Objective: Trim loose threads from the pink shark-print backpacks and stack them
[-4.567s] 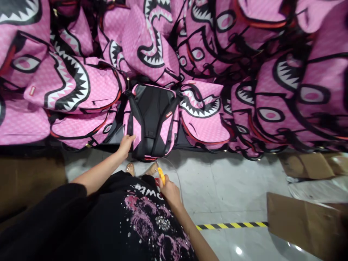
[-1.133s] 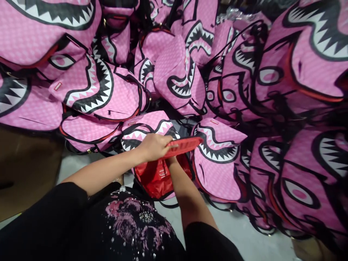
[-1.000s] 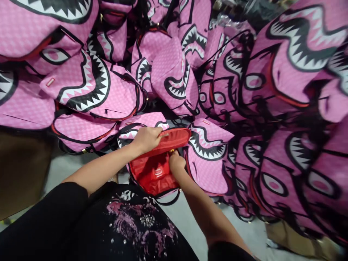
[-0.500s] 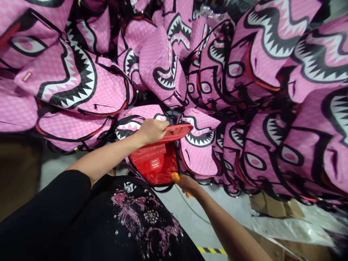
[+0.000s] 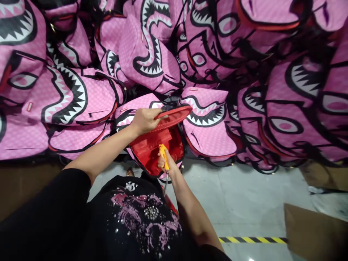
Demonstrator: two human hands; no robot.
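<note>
A small red label [image 5: 123, 109] on the open backpack [image 5: 144, 150] and a matching red tag [image 5: 193, 89] on the pink bag [image 5: 210, 136] to its right are too small to read, as is the faint pattern on the backpack's red lining. The backpack sits near, in the middle of the scene, at the front of the heaped bags. The left hand [image 5: 144, 121] has its grip pinched on the raised flap [image 5: 176, 115], fingers and thumb together at its edge. The right hand [image 5: 171, 165] has its grip wrapped around a yellow tool [image 5: 163, 154], held over the backpack's mouth, with a thin grey tube [image 5: 166, 179] running from its lower end. The lining looks smooth and creased; the pink outer material has a checked print, with jagged white teeth on black, curving mouths. Smooth grey floor [image 5: 244, 195] shows near right.
</note>
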